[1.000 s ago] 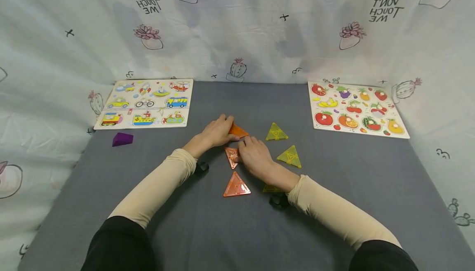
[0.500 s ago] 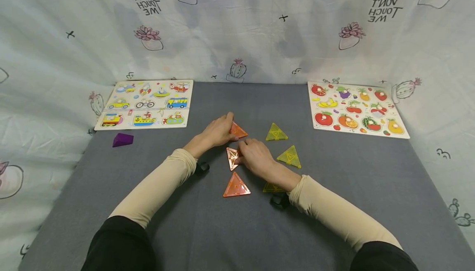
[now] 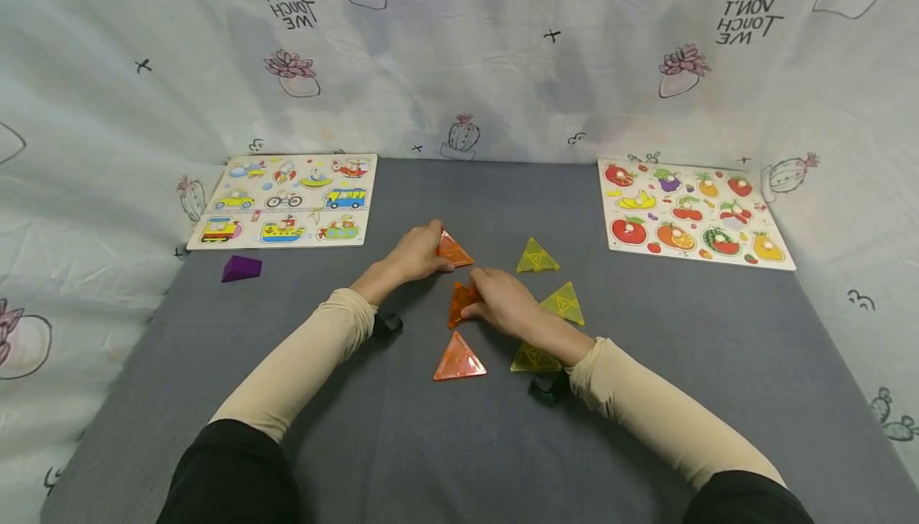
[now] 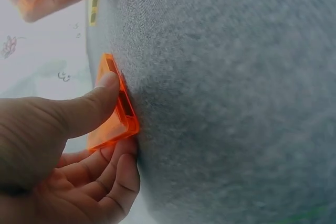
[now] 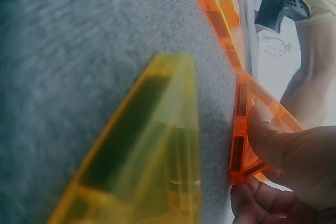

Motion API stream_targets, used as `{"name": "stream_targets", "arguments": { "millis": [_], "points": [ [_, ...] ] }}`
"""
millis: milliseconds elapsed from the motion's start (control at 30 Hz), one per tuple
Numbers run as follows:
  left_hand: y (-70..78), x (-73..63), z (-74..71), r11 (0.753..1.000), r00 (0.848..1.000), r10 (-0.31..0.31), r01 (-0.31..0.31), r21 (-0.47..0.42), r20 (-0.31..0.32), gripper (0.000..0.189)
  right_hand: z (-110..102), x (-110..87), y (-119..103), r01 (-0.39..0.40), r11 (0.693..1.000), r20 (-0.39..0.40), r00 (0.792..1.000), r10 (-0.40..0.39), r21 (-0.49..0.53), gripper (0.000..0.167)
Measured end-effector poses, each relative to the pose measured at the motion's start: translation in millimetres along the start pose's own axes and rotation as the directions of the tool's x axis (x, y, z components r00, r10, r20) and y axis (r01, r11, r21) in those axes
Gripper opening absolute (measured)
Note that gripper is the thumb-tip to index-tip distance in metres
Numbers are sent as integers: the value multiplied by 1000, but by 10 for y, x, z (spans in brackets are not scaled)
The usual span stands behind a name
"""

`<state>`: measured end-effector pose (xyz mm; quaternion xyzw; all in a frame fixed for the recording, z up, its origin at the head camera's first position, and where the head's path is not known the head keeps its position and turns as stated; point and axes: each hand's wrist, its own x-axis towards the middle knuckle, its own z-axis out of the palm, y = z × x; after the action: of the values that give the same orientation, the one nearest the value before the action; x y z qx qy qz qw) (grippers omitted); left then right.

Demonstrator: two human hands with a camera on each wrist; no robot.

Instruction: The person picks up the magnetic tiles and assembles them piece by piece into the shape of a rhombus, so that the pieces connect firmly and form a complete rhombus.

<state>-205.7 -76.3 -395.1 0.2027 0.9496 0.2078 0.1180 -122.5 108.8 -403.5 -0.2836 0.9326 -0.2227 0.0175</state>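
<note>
Person at a grey counter, both arms forward, beige cuffs showing below black sleeves. Left hand is on the far orange tile, a see-through triangle. Its fingers are clamped on that tile: thumb on one face, the others round the bottom edge. Right hand has the middle orange tile, fingers clamped too, thumb across the face, the rest curled at the lower corner. Both gripped tiles are tilted up; can't tell whether their edges touch the counter. The two hands are near each other, just apart, left one slightly farther out.

Near orange tile lies flat, closer to the person than both hands, so the three orange ones make a rough column mid-counter. Three yellow triangles make a second column to the right: far yellow tile, middle yellow tile just beyond the right wrist, partly covered by it, and near yellow tile, partly behind the right forearm.

Vehicle board at back left, purple block just in front of it. Fruit board at back right. Pale curtain with cactus prints hangs behind.
</note>
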Motion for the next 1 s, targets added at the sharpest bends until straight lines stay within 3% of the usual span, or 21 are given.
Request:
{"name": "stream_targets", "arguments": {
  "millis": [200, 567, 767, 1000],
  "points": [
    [-70, -60, -7, 999, 1000, -23, 22, -30, -19, 52, -16, -19, 27, -23, 999, -26, 999, 22, -39, 31],
    [-99, -216, -6, 1000, 999, 8, -9, -28, -47, 45, -31, -5, 30, -56, 996, -78, 996, 51, -68, 17],
    [-60, -281, -28, 1000, 999, 24, -24, 3, -25, 34, -50, 26, 32, -130, 989, -99, 988, 123, -74, 6],
    [-87, -299, -65, 999, 1000, 19, -19, 32, 5, 24, -74, 40, 40, -156, 985, -123, 982, 146, -78, 8]
  ]
}}
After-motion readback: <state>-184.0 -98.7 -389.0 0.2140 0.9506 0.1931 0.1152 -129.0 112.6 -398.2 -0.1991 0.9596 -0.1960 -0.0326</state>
